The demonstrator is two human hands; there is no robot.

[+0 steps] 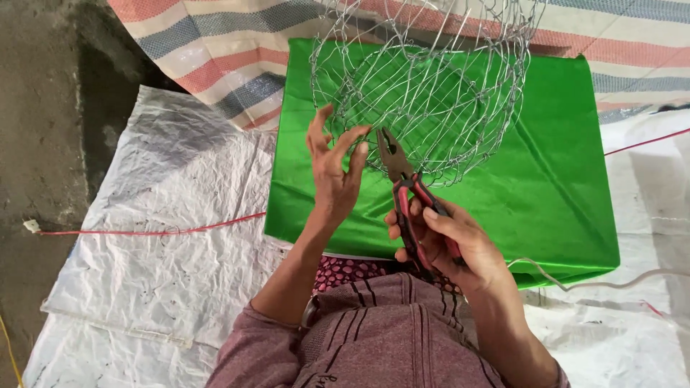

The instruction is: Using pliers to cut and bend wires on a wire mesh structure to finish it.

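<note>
Gripping the red-and-black handles of the pliers (406, 197), our right hand (445, 241) sits nearest to us, just above the striped maroon sleeve (388, 338), its fingers closed round the handles and the thumb laid along the top. The pliers' nose points up and away, its tip touching the near lower rim of the wire mesh basket (424, 86); whether the nose is biting a wire we cannot tell. Just left of it, our left hand (334, 169) is raised with fingers spread and curled, the fingertips at the basket's near-left edge, pinching or touching the wire, holding nothing else. The basket stands over the green cloth-covered block (560, 187), its open mouth tilted towards us, its far side running out of the top of the view. Bare green cloth lies open to the right of the basket. A white woven sheet (165, 237) spreads on both sides, crossed by a red cord (151, 231). Farther off lies a striped tarpaulin (237, 65), with bare concrete floor (36, 108) at the left edge.
</note>
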